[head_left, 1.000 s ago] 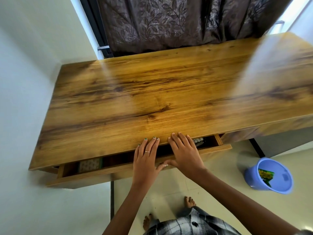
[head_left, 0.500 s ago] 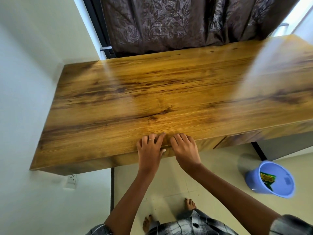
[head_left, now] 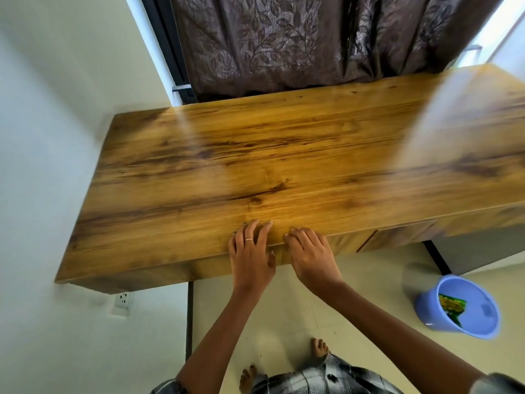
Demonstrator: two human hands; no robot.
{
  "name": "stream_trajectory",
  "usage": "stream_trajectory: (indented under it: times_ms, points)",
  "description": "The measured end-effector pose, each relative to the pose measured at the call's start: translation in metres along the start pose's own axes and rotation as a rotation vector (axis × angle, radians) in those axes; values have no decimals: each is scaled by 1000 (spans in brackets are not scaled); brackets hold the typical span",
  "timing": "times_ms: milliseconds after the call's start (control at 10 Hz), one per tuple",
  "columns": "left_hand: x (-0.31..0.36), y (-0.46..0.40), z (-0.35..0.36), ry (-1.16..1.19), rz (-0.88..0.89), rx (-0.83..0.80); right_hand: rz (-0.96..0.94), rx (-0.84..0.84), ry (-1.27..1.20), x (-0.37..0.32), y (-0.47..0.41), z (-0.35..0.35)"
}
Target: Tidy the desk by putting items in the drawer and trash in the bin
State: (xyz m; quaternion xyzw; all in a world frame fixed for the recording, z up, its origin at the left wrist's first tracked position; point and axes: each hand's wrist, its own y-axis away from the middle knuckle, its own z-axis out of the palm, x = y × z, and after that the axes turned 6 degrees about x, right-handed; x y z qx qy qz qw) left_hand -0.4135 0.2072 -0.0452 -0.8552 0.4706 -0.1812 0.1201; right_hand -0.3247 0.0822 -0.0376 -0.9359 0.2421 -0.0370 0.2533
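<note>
Both hands lie side by side at the near edge of the yellow-brown wood-grain desk (head_left: 284, 166), a narrow gap between them. The left hand (head_left: 251, 257), with a thin ring on one finger, has its fingers straight, the tips resting on the desktop and the palm against the front face. The right hand (head_left: 311, 255) has its fingers gently bent over the same edge, tips touching the top; neither hand holds anything. Under the palms, the flat wooden drawer front (head_left: 204, 268) sits flush with the desk's face, closed. Well to the right of the right hand, down on the pale floor, stands the round blue plastic bin (head_left: 483, 302) with a green and yellow wrapper (head_left: 451, 305) inside it.
</note>
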Motion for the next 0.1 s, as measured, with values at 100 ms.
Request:
stream_trajectory:
  times_ms: [100]
  points:
    - [8, -1, -4, 105, -37, 4, -51, -44, -30, 9, 5, -10]
